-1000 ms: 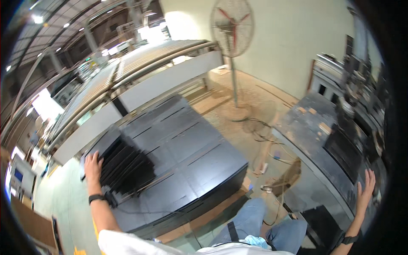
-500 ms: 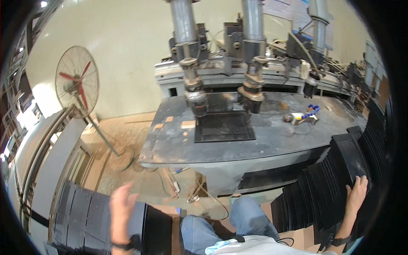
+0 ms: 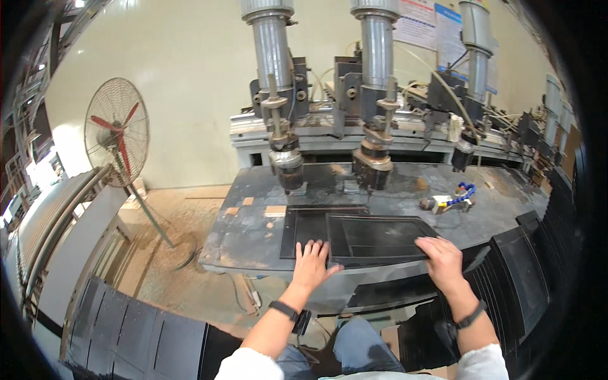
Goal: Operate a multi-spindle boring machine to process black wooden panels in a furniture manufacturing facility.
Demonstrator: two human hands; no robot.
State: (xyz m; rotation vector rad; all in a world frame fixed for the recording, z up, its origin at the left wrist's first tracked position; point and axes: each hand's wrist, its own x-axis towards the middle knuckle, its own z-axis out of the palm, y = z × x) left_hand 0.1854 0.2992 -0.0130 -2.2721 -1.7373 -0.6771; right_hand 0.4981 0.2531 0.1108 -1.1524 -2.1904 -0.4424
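Lying flat at the counter's (image 3: 253,234) near edge, long axis running left to right: a black panel (image 3: 380,237), partly overlapping a second dark panel (image 3: 304,221) on its left. Pressing on its near left corner, left hand (image 3: 311,263), fingers spread flat, grasping nothing. Resting on its near right corner, right hand (image 3: 443,259), fingers curling over the edge, both grips equally near.

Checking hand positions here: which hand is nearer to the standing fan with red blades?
Left. The left hand lies flat at the near left corner of the black panel, on the fan side; the right hand grips the panel's near right corner, farther away.
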